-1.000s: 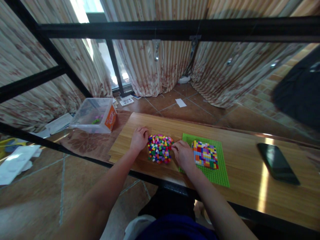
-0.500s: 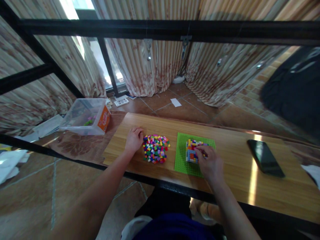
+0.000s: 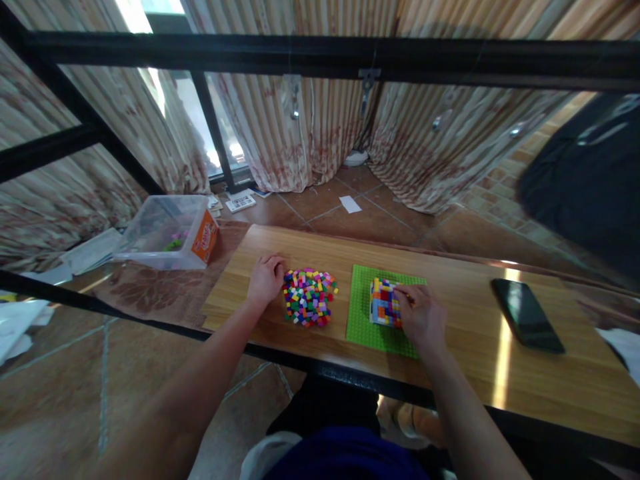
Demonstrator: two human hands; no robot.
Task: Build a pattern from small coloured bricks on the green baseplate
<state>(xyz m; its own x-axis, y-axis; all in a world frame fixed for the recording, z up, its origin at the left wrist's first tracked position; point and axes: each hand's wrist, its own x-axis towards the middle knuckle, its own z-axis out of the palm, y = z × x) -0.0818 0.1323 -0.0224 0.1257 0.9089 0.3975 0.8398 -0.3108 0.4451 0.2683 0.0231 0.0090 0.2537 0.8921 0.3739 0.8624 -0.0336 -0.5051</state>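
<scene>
A heap of small coloured bricks (image 3: 309,295) lies on the wooden table (image 3: 465,320). My left hand (image 3: 266,278) rests with curled fingers against the heap's left side. To the right lies a green baseplate (image 3: 364,317) carrying a block of coloured bricks (image 3: 384,302). My right hand (image 3: 421,317) sits over the block's right half, fingertips pinched together on its top; what they pinch is too small to name.
A black phone (image 3: 526,314) lies on the table's right part. A clear plastic box with an orange label (image 3: 167,231) stands at the left on a patterned cloth. Black metal bars (image 3: 320,57) cross in front of curtains. Papers lie on the tiled floor.
My right hand has moved from the right edge of the loose heap over to the brick block on the green baseplate. My left hand has stayed by the heap.
</scene>
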